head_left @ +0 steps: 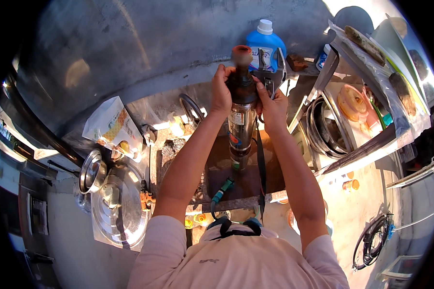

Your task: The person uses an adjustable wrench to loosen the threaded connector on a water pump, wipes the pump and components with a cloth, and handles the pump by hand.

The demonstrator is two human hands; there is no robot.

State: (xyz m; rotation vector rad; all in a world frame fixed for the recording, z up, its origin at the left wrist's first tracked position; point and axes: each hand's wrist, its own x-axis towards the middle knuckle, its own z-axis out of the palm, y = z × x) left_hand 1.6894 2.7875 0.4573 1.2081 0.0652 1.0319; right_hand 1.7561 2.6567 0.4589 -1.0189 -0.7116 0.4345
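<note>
Left hand (221, 96) curled round dark neck (242, 89) of steel cylindrical pump (238, 120), right hand (273, 107) gripping adjustable wrench (269, 81) beside it; best brace neck, seat wrench squarely.

Kinda hard to see everything here, folks
Left hand's (221, 94) fingertips are lost behind the steel cylinder (239, 118), whose reddish top end (241, 52) is just a blur. Right hand (274, 103) covers part of the adjustable wrench (270, 84), blue jug's (271, 41) half blocked, shirt (236, 265) runs off the bottom edge.
</note>
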